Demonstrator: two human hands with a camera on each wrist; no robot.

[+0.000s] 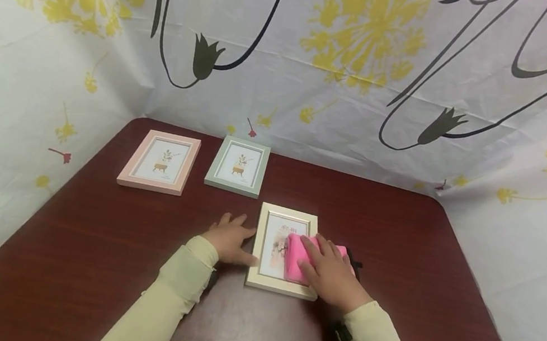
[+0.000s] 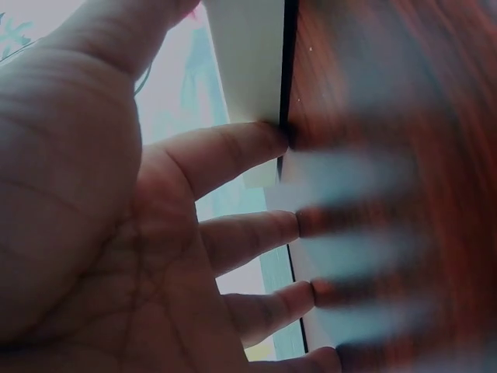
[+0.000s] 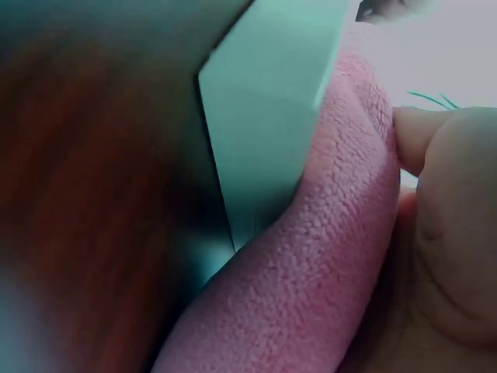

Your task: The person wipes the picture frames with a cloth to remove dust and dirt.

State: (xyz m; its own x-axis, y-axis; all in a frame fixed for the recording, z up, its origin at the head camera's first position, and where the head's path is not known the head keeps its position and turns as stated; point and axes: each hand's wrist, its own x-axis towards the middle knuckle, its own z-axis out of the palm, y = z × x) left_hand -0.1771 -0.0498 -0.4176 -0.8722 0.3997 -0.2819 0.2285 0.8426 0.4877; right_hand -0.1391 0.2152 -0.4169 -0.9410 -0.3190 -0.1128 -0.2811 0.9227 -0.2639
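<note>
A cream picture frame (image 1: 256, 253) lies face up on the dark red-brown table. My left hand (image 1: 229, 241) is beside its left edge, fingers spread. In the left wrist view the fingertips rest on the tabletop, and the index fingertip is close to the side of the frame (image 2: 252, 66). On the right part of the glass lies a folded pink cloth (image 1: 295, 258), with my right hand (image 1: 334, 276) spread flat over it. Up close in the right wrist view, the fuzzy cloth (image 3: 311, 256) drapes over the frame's edge; the right fingertips are mostly hidden there.
Behind, towards the left, lie a pink picture frame (image 1: 132, 171) and a green picture frame (image 1: 211, 172), both face up. A dark strap-like item (image 1: 357, 264) shows just past the cloth. Flower-patterned sheeting (image 1: 273, 80) encloses the table's back and sides.
</note>
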